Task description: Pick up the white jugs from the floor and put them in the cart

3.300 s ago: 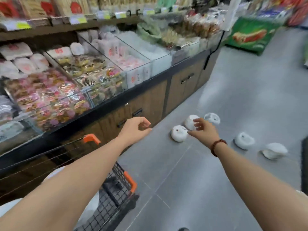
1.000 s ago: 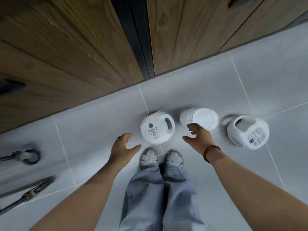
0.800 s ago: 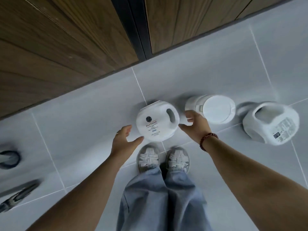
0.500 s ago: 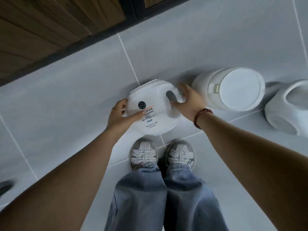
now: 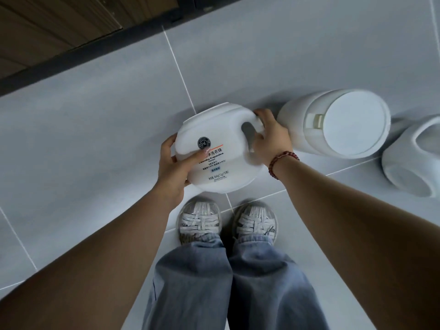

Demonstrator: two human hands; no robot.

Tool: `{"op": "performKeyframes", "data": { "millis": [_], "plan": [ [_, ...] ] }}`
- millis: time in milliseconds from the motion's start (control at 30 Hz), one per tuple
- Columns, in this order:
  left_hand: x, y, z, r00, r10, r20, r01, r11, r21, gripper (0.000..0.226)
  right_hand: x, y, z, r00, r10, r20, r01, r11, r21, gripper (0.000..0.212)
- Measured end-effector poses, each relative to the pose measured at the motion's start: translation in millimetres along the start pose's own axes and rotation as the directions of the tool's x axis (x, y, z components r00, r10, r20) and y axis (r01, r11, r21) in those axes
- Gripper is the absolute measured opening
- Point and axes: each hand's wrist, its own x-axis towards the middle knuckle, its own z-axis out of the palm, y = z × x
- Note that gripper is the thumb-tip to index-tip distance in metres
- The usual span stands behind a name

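A round white jug (image 5: 221, 160) with a printed label faces up at me just in front of my shoes. My left hand (image 5: 173, 165) grips its left side, thumb across the label. My right hand (image 5: 269, 139) grips its handle on the right, fingers curled round the grip. A second white jug (image 5: 333, 122) lies on its side to the right, its flat lid towards me. A third white jug (image 5: 414, 163) lies at the right edge, partly cut off. The cart is out of view.
Grey floor tiles (image 5: 95, 139) spread all around. A wooden cabinet front with a dark plinth (image 5: 71, 55) runs along the top left. My two shoes (image 5: 226, 220) and jeans stand directly below the held jug.
I walked to the jugs and bent down over them. Both hands reached in and closed on the labelled jug, which now appears nearer and larger.
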Motion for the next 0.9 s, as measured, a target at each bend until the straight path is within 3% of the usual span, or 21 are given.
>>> {"op": "performKeyframes", "data": {
  "millis": [233,467,667,900],
  "plan": [
    [-47,66,1,0.988,0.13,0.08,-0.133,0.99,0.034,0.082,-38,-44,-65,0.995,-0.05,-0.088,0.058,0.994,0.092,0.047],
    [-155,169,8,0.941,0.315,0.126,-0.318,0.948,0.009,0.084,-109,-132,-174,0.973,-0.155,-0.172,0.183,0.97,0.159,0.047],
    [-295,269,-4,0.839,0.512,0.187,-0.514,0.857,-0.038,0.084,-209,-224,-280,0.912,-0.322,-0.254,0.372,0.909,0.185,0.044],
    [-456,371,-36,0.683,0.72,0.127,-0.721,0.692,-0.046,0.085,-321,-338,-382,0.769,-0.543,-0.337,0.615,0.772,0.161,0.038]
  ]
}}
